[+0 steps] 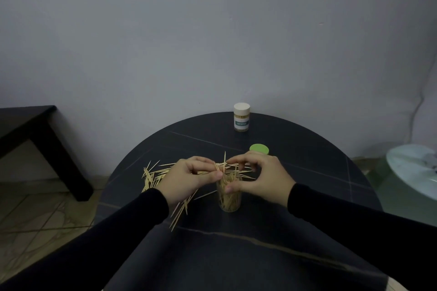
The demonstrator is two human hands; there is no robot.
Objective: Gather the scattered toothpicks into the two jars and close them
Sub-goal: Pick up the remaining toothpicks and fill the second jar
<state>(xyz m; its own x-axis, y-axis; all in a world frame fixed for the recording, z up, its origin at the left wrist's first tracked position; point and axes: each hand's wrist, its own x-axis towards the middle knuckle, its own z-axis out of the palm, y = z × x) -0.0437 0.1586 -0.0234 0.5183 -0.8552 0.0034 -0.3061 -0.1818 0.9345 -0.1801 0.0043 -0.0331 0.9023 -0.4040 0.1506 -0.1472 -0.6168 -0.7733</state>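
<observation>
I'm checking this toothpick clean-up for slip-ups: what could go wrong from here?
The open jar stands free while both hands work at its mouth; a nudge from the right hand could tip it and spill it. The toothpicks pinched by the left hand point several ways and may miss the mouth. Loose toothpicks lie near the table edge and could be swept off.

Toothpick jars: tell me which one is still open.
The clear jar between the hands, lidless; the far labelled jar wears its white cap.
</observation>
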